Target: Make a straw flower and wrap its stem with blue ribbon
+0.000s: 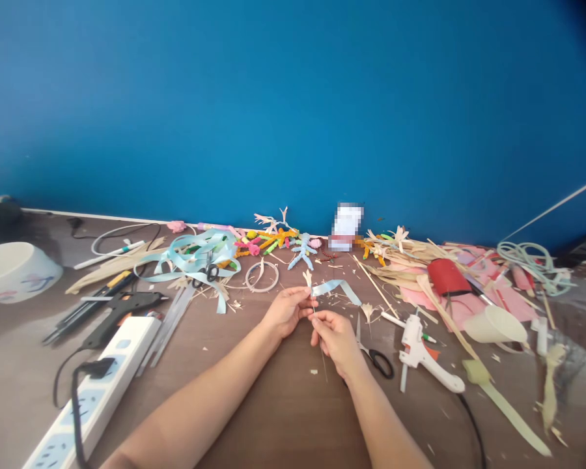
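Observation:
My left hand (289, 309) pinches the upper part of a thin wire stem, just below a small cream husk flower (307, 278). A strip of light blue ribbon (342, 285) runs off to the right from the stem, its end bent downward. Slightly lower, my right hand (336, 335) has its thumb and fingers closed on the same stem. The bare wire (324, 365) hangs below the right fingers. Black-handled scissors (381, 363) lie just right of my right hand, partly hidden by it. Whether the ribbon is wrapped around the stem is too small to tell.
A white glue gun (420, 355) lies at right, near a red roll (448, 277) and a white cup (495, 324). At left are a power strip (122, 365), a black glue gun (120, 316), a bowl (19, 270) and blue ribbon loops (200, 251). A blue wall (293, 117) stands behind.

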### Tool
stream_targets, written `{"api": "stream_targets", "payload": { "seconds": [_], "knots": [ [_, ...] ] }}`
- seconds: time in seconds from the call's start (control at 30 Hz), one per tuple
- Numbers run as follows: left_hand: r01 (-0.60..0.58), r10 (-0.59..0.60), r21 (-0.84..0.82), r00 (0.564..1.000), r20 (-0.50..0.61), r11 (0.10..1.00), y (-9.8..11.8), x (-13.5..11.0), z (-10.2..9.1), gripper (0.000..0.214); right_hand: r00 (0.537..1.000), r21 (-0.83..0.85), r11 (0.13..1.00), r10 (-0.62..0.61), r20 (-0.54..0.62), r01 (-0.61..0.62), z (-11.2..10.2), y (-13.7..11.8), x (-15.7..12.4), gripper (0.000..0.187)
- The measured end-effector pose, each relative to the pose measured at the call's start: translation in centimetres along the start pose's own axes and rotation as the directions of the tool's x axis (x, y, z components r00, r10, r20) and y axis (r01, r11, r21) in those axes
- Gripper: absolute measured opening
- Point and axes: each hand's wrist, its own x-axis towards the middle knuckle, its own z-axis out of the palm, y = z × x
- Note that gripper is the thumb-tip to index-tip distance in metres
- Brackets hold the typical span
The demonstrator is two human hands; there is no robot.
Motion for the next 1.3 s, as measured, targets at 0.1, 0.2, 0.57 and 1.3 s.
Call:
{"api": "stream_targets", "payload": {
  "seconds": [0.1,0.2,0.57,1.3],
  "knots": [
    [0.001,-0.001,0.0,1.0,-0.015,1.0,0.1,-0.1,0.2,0.008,1.0,-0.01,1.0,-0.014,0.0,0.014,0.0,0.0,-0.1,0.027],
    [0.002,-0.003,-0.004,1.0,-0.028,1.0,0.1,-0.1,0.3,0.008,1.0,-0.008,1.0,-0.008,0.003,0.008,0.0,0.0,-0.1,0.026],
    [-0.009,0.009,-0.007,1.0,-0.024,1.0,0.0,0.0,0.0,0.009,0.999,0.065,0.998,0.021,0.049,-0.024,-0.3,0.1,-0.2,0.027],
    [-0.759,0.497,0.651,0.57,0.654,0.014,5.5,-8.2,5.8,0.018,0.749,-0.411,0.732,-0.644,-0.155,0.544,-2.6,-10.3,-8.6,0.015]
  ]
}}
